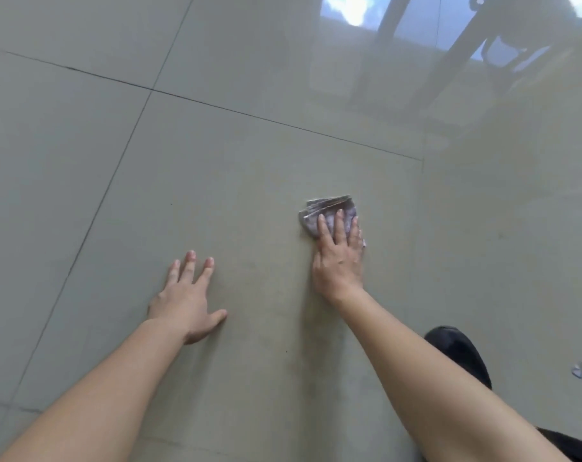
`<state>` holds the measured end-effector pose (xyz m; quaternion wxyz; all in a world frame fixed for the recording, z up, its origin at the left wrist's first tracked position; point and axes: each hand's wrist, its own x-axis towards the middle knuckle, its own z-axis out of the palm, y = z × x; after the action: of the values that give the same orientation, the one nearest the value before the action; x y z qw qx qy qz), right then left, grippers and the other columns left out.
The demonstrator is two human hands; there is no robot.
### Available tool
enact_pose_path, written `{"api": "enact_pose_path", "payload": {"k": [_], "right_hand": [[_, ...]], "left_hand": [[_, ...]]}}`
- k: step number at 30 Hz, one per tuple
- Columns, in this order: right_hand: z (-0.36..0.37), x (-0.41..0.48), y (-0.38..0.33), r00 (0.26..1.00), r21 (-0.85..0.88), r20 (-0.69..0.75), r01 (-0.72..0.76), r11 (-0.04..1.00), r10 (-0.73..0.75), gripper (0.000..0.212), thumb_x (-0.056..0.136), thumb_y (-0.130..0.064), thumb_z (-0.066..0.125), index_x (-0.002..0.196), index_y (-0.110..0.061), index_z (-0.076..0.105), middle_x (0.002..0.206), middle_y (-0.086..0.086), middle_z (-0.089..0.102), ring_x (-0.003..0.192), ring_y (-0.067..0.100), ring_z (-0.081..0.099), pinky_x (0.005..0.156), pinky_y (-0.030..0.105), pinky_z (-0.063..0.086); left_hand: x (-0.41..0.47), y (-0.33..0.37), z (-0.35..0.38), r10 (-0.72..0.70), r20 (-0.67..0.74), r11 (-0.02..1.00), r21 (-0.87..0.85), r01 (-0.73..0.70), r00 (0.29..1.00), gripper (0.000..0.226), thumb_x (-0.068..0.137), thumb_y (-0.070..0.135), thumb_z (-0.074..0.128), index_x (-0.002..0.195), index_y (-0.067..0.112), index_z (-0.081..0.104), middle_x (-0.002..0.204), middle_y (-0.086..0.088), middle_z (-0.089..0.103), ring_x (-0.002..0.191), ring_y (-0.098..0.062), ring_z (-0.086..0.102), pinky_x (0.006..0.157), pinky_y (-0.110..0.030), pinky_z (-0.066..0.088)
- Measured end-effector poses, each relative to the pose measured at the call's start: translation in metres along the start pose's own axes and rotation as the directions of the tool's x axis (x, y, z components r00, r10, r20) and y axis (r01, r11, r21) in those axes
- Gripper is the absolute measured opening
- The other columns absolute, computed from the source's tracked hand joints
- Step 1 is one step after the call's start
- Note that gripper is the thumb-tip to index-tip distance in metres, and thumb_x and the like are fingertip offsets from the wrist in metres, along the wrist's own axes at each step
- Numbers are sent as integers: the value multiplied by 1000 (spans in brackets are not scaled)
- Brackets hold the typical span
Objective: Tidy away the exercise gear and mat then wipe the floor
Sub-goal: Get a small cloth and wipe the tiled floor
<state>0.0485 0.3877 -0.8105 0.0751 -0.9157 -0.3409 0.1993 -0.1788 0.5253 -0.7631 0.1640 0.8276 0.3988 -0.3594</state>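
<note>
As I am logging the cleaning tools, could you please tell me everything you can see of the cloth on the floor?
The cloth is a small, pale grey-lilac rag, soft-looking, folded or bunched into several layers whose edges show at its far side. It lies on the glossy tiled floor, right of centre. The right hand presses on it with straight fingers, covering its near part; nothing else touches it.
</note>
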Motion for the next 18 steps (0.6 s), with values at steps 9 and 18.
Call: {"api": "enact_pose_path", "payload": {"k": [9, 18], "right_hand": [[-25, 81, 56, 735, -126, 66, 677, 725, -675, 48, 99, -30, 41, 147, -27, 46, 159, 8, 35, 148, 32, 27, 121, 48, 22], [-69, 150, 79, 907, 92, -174, -372, 924, 383, 53, 105, -22, 27, 157, -17, 25, 165, 14, 14, 152, 37, 4, 122, 43, 0]], "left_hand": [[-4, -6, -7, 21, -28, 991, 132, -18, 999, 101, 80, 81, 40, 153, 39, -16, 161, 5, -25, 151, -22, -14, 115, -43, 30], [-4, -7, 0, 10, -101, 999, 50, -5, 995, 101, 78, 82, 43, 152, 43, -14, 161, 8, -25, 151, -19, -14, 112, -47, 33]]}}
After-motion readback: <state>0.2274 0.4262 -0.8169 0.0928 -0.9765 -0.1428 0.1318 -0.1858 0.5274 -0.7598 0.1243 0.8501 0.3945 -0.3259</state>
